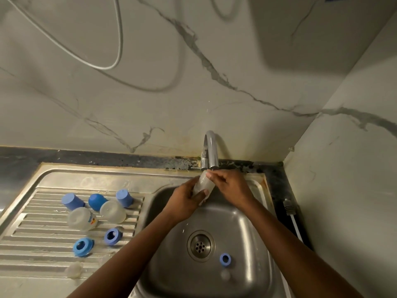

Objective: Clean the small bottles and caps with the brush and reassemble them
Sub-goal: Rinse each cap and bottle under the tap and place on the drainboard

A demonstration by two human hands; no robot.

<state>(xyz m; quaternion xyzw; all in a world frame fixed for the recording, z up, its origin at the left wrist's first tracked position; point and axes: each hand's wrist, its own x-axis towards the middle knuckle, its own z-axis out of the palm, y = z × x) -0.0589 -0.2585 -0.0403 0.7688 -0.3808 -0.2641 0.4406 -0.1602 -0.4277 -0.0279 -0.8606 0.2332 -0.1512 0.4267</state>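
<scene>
Two hands point(184, 201) point(231, 188) round one bottle point(203, 184), two bottles point(82, 219) point(112, 211), three caps point(73, 201) point(96, 202) point(124, 197), three rings point(82, 247) point(112, 236) point(225, 259)

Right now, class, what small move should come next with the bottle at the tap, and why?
Probably tip the clear bottle to drain into the sink: the left hand grips it under the tap, and the right hand pinches its mouth.

Both bare arms reach in from the bottom, the left from 7 o'clock and the right from 5 o'clock. They meet just under the middle. The left grip point(184, 201) curls round a small bottle point(202, 183), thumb across it. The right grip point(231, 188), at its 3 o'clock, seems to pinch the bottle's top end with bent fingers.
</scene>
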